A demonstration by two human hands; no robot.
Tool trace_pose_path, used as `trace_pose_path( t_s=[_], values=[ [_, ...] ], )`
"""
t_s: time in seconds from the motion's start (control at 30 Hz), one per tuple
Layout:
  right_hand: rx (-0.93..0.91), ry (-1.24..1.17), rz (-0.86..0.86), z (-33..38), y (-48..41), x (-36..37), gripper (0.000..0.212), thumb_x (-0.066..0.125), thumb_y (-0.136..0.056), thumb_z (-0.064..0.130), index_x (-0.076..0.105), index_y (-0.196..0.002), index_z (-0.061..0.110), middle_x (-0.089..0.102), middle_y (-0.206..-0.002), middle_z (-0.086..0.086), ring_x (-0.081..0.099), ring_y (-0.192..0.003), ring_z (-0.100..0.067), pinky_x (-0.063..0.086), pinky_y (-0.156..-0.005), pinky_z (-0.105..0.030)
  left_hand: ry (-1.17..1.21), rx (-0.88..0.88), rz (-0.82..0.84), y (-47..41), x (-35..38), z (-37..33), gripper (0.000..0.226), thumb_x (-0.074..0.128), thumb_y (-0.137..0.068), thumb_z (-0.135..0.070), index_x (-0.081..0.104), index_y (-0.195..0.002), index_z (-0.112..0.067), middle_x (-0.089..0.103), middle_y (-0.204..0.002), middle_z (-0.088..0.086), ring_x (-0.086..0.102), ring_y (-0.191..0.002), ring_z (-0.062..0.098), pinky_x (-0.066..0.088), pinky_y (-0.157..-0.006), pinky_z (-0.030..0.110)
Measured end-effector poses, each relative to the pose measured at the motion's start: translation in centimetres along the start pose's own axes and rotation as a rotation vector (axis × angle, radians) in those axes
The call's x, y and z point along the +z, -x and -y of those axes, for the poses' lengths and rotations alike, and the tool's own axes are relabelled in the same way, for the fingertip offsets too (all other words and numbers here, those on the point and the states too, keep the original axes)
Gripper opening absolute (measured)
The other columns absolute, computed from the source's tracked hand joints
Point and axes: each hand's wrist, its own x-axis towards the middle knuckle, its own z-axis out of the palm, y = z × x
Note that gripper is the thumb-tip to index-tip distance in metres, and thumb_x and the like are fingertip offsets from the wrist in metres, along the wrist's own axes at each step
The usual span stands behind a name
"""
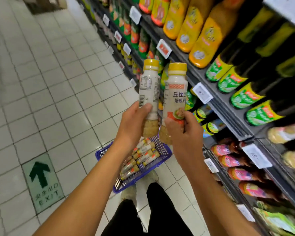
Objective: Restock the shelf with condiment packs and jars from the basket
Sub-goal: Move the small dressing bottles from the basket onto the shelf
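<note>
Head view looks down a shop aisle floored in pale square tiles (41, 82), where a purple basket (100, 153) sits on the floor just ahead of the person's shoes. Right of the basket runs a dark shelf (216, 92) stacked with orange-yellow bottles (191, 28), dark bottles with green labels (237, 79) and white price tags (203, 92). Left of the basket, a green exit arrow sticker (43, 181) lies on the tiles. Inside the basket many small dressing bottles (140, 155) lie on their sides. Above the basket two more stand upright, nearly touching, each with a yellow cap, creamy upper part and grainy tan bottom. The left hand (133, 123) wraps round the left bottle (149, 86), barcode towards the camera; the right hand (186, 132) grips the right bottle (175, 92), front label showing.
</note>
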Motion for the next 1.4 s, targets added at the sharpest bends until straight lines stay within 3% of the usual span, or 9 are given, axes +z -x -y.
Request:
trace_pose_path(
  t_s=[0.13, 0.3, 0.53, 0.63, 0.73, 0.8, 1.03, 1.23, 1.4],
  values=[
    [-0.027, -0.042, -0.132, 3.5, 1.8, -2.2, 0.012, 0.068, -0.080, 0.029, 0.068, -0.092, 0.028, 0.072, -0.083, 0.001, 0.066, -0.074, -0.010, 0.057, -0.066, -0.037, 0.025, 0.093, 0.179, 1.1, 2.9, -2.7, 0.021, 0.056, -0.087, -0.034, 0.077, -0.084, -0.037, 0.074, -0.077, -0.008, 0.069, -0.067, 0.004, 0.052, -0.056, 0.018],
    [-0.121, -0.096, -0.292, 7.5, 3.8, -5.9, 0.024, 0.069, -0.078, 0.027, 0.067, -0.100, 0.019, 0.073, -0.079, 0.014, 0.065, -0.068, 0.001, 0.051, -0.059, -0.017, 0.077, 0.145, 0.377, 2.5, 7.2, -5.8, 0.030, 0.061, -0.078, -0.045, 0.075, -0.097, -0.028, 0.076, -0.088, 0.003, 0.072, -0.077, 0.014, 0.056, -0.061, 0.026],
    [-0.243, -0.086, -0.479, 11.8, 6.3, -12.2, 0.020, 0.069, -0.080, 0.019, 0.066, -0.099, 0.015, 0.073, -0.074, 0.011, 0.066, -0.063, 0.000, 0.050, -0.052, -0.016, 0.081, 0.220, 0.603, 4.7, 14.2, -8.9, 0.034, 0.062, -0.077, -0.048, 0.071, -0.098, -0.023, 0.074, -0.079, 0.004, 0.069, -0.070, 0.018, 0.056, -0.059, 0.032],
    [-0.252, -0.045, -0.577, 12.9, 7.2, -15.2, 0.022, 0.070, -0.080, 0.021, 0.066, -0.102, 0.018, 0.074, -0.080, 0.010, 0.068, -0.070, -0.003, 0.055, -0.060, -0.021, 0.075, 0.219, 0.693, 5.7, 17.3, -9.8, 0.026, 0.062, -0.075, -0.052, 0.073, -0.091, -0.035, 0.073, -0.076, 0.006, 0.068, -0.068, 0.019, 0.057, -0.059, 0.036],
    [-0.282, -0.026, -0.650, 13.7, 7.9, -18.2, 0.020, 0.072, -0.085, 0.016, 0.066, -0.104, 0.015, 0.073, -0.080, 0.015, 0.067, -0.070, 0.003, 0.052, -0.060, -0.015, 0.070, 0.253, 0.783, 6.6, 20.4, -10.8, 0.025, 0.061, -0.078, -0.051, 0.073, -0.091, -0.034, 0.072, -0.077, 0.007, 0.068, -0.069, 0.020, 0.056, -0.058, 0.034],
    [-0.306, -0.014, -0.697, 14.3, 8.3, -20.1, 0.024, 0.070, -0.079, 0.024, 0.067, -0.102, 0.015, 0.072, -0.078, 0.016, 0.065, -0.068, 0.005, 0.049, -0.059, -0.012, 0.069, 0.280, 0.834, 7.4, 22.6, -11.3, 0.025, 0.061, -0.078, -0.050, 0.073, -0.091, -0.033, 0.072, -0.077, 0.007, 0.069, -0.069, 0.020, 0.056, -0.057, 0.032],
    [-0.378, 0.036, -0.793, 16.1, 8.7, -27.2, 0.019, 0.068, -0.077, 0.031, 0.067, -0.095, 0.023, 0.070, -0.072, 0.012, 0.061, -0.061, 0.000, 0.047, -0.054, -0.013, 0.051, 0.332, 0.923, 8.6, 30.8, -13.2, 0.039, 0.062, -0.075, -0.051, 0.069, -0.100, -0.023, 0.074, -0.079, 0.005, 0.070, -0.073, 0.014, 0.057, -0.061, 0.029],
    [-0.376, 0.076, -0.831, 17.3, 7.6, -33.0, 0.024, 0.070, -0.074, 0.036, 0.067, -0.094, 0.024, 0.074, -0.080, 0.014, 0.067, -0.069, 0.001, 0.051, -0.060, -0.014, 0.022, 0.344, 0.973, 8.7, 36.5, -14.0, 0.026, 0.065, -0.074, -0.052, 0.073, -0.090, -0.033, 0.074, -0.082, 0.006, 0.071, -0.076, 0.015, 0.056, -0.060, 0.028],
    [-0.368, 0.128, -0.833, 18.6, 6.8, -37.0, 0.026, 0.078, -0.078, 0.032, 0.065, -0.097, 0.022, 0.075, -0.082, 0.009, 0.071, -0.074, -0.005, 0.057, -0.064, -0.023, -0.061, 0.412, 0.992, 7.8, 40.2, -15.2, 0.026, 0.067, -0.074, -0.054, 0.072, -0.092, -0.037, 0.076, -0.094, 0.010, 0.073, -0.087, 0.021, 0.060, -0.074, 0.041]
  ],
)
